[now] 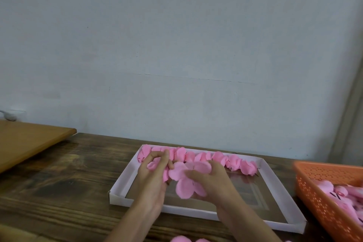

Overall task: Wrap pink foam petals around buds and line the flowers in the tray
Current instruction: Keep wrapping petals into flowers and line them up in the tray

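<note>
My left hand is curled over the tray, fingers and thumb pinching a small pink bud, though the blur hides how much of it is already wrapped; my right hand cups and grips a loose fan of pink foam petals, their edges touching the bud's side. The job at this point, as I read it, is to roll those petals snugly round the bud. It should go best if the left pinch stays low at the base as an anchor while the right hand draws each petal across with a slight overlap, pressing gently, since the foam looks soft enough to crease or spring open. Beyond my hands, a row of finished flowers lies side by side along the tray's far wall, filling it from end to end, so this one probably starts a second line just in front. An orange basket holding more pink pieces sits to the right on the dark wooden table, and a few loose pink pieces show at the near edge
</note>
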`<state>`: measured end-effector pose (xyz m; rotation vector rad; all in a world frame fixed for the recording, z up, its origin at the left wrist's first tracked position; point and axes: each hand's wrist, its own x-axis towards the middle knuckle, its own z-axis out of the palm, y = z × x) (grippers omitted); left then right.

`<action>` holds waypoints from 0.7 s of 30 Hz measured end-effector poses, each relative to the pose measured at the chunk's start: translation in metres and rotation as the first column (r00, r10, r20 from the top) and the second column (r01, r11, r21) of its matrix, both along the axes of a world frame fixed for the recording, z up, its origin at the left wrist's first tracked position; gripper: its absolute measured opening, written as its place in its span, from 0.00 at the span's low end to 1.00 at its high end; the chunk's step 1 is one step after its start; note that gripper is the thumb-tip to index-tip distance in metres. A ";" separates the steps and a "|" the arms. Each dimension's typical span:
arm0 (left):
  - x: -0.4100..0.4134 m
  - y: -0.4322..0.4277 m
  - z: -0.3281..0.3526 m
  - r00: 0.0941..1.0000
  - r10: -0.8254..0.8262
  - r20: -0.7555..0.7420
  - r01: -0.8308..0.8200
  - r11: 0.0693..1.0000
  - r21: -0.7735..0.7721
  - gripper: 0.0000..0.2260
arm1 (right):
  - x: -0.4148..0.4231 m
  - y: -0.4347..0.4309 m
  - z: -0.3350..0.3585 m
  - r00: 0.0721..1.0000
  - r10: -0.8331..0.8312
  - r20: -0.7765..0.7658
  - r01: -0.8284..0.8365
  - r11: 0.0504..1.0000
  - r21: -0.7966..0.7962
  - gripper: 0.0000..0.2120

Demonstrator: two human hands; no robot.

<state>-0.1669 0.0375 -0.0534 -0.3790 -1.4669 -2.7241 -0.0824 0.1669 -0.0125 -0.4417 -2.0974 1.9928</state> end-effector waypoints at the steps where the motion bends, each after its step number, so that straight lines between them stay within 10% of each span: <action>1: 0.001 0.000 0.000 1.000 0.001 -0.001 -0.001 1.000 -0.010 0.09 | -0.001 0.000 -0.001 1.000 0.001 -0.016 -0.002 1.000 -0.016 0.13; 10: -0.003 -0.005 0.004 0.994 0.003 0.106 -0.016 0.992 0.122 0.14 | -0.007 -0.001 -0.009 0.993 -0.113 -0.039 0.116 0.830 0.545 0.10; 21: 0.010 0.003 0.006 0.999 0.022 -0.043 -0.024 0.998 -0.061 0.16 | -0.004 -0.005 -0.013 0.985 0.163 0.052 -0.171 0.947 0.270 0.12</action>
